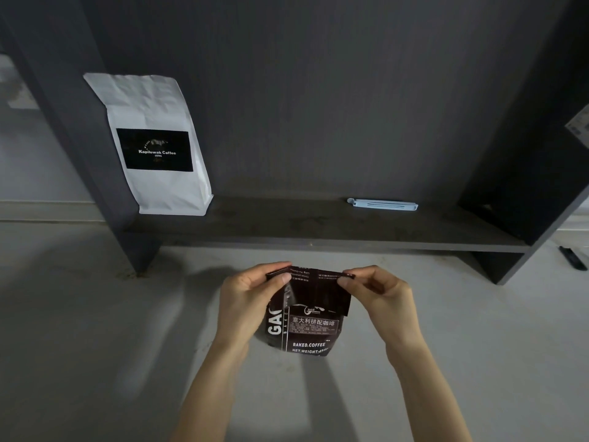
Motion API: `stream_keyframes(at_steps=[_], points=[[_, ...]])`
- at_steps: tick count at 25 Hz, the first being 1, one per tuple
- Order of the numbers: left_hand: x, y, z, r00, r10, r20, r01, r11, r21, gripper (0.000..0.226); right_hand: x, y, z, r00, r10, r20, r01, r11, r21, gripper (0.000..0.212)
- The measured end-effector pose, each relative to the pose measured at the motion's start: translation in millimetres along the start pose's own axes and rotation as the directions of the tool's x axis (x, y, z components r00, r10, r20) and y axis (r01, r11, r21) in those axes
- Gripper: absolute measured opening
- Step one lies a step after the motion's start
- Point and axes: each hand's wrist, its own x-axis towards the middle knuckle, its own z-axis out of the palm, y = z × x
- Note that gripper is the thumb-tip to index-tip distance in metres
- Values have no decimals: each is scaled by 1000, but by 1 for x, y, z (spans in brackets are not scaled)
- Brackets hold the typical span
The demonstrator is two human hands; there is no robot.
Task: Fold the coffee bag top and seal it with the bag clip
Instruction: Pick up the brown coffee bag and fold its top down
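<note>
A dark brown coffee bag (310, 327) with white print stands on the pale floor in front of me. Its top is folded over toward me along a crease. My left hand (251, 298) pinches the left end of that fold, and my right hand (379, 291) pinches the right end. A pale blue bag clip (382, 204) lies flat on the dark shelf behind, well beyond both hands and touching nothing else.
A white coffee bag (156, 145) with a black label leans at the left end of the dark shelf (287, 224). Dark side panels frame the shelf. A black object (573, 258) lies on the floor at far right.
</note>
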Motion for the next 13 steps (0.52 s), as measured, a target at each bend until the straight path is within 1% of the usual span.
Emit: stream_keyframes(at_steps=[3,5,6,8,10,13], points=[[2,0,2,1000,-23,-10,23,999,-37,20,1,-1,-1,1000,13,0,-13,1000,7,17],[4,0,-1,999,-4,51,3,1000,16,21,2,-4,-4,999,27,40,-26,1000,-11,16],[5,0,-2,996,16,91,-23,997,74,21,3,-6,-6,997,14,76,-10,999,-50,17],[8,1,-1,989,57,140,-83,978,191,17,3,-10,-7,986,-35,161,67,978,-198,19],[6,2,3,985,102,139,-133,961,241,16,1,-14,2,973,-69,220,136,942,-306,20],[2,5,7,977,147,155,-185,947,263,24,-4,-13,16,979,-131,156,177,926,-333,19]])
